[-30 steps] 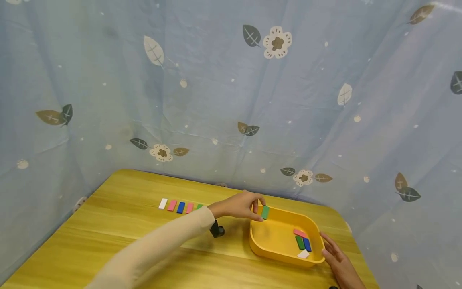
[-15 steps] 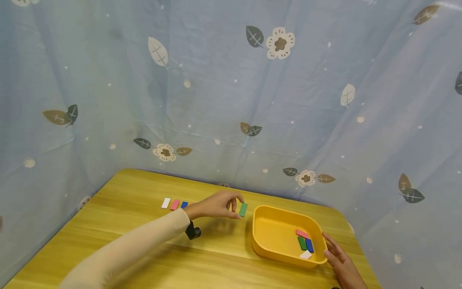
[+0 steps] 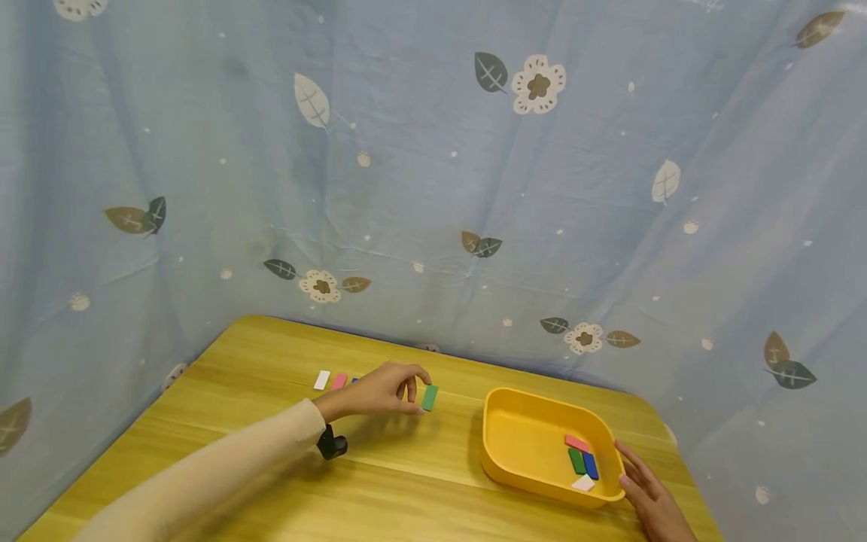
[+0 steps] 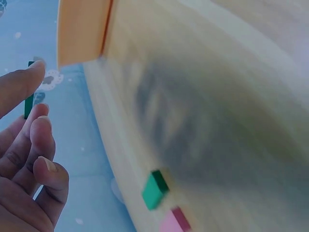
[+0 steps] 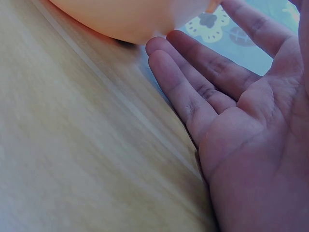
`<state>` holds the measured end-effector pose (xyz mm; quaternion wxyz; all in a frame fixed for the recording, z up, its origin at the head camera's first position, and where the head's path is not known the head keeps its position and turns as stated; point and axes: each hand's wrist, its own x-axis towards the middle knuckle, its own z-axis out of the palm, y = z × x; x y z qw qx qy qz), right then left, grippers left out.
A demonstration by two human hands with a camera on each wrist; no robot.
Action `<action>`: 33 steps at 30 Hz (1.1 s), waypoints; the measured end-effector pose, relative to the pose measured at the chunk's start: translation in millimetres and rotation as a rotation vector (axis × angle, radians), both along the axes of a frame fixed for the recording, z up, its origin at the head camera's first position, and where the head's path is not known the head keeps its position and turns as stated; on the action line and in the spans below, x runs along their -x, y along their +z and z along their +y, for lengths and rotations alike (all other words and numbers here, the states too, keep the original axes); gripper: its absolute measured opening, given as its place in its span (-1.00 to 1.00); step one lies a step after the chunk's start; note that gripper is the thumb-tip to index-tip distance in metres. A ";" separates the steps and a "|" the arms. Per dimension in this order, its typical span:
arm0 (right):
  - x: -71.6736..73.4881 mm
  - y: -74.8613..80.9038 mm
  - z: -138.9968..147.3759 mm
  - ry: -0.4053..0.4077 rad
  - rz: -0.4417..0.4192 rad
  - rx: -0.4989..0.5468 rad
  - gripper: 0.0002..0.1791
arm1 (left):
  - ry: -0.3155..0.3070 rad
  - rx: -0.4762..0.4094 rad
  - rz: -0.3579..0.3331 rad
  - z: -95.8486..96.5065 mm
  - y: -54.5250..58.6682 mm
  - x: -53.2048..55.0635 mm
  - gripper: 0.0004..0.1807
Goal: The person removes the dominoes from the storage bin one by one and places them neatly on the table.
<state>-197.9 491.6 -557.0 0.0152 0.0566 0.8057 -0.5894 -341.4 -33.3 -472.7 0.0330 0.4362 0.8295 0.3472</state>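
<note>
My left hand (image 3: 387,390) pinches a flat rectangular green block (image 3: 430,397) upright between thumb and fingertips, above the table and left of the yellow bin (image 3: 521,436). In the left wrist view the held green block (image 4: 29,104) shows edge-on. Behind that hand runs a row of similar blocks: a white one (image 3: 321,380), a pink one (image 3: 339,382) and a blue one (image 3: 354,381), the rest hidden. The left wrist view shows another green block (image 4: 155,191) and a pink block (image 4: 175,221). My right hand (image 3: 652,497) touches the bin's right end, fingers fairly straight.
Inside the bin lie a pink block (image 3: 576,443), a green block (image 3: 576,461), a blue block (image 3: 591,465) and a white block (image 3: 583,483). A patterned blue curtain (image 3: 406,188) hangs behind the wooden table (image 3: 379,497). A black device (image 3: 332,444) sits under the left wrist.
My left hand has moved left with the green block, from over the bin's left rim to above the table by the row. The right hand stays at the bin. The head view has turned slightly left.
</note>
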 end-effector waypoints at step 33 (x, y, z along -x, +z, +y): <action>-0.1 -0.6 0.1 0.025 0.033 0.016 -0.27 | 0.244 -0.040 -0.088 -145.6 -25.5 -31.7 -0.48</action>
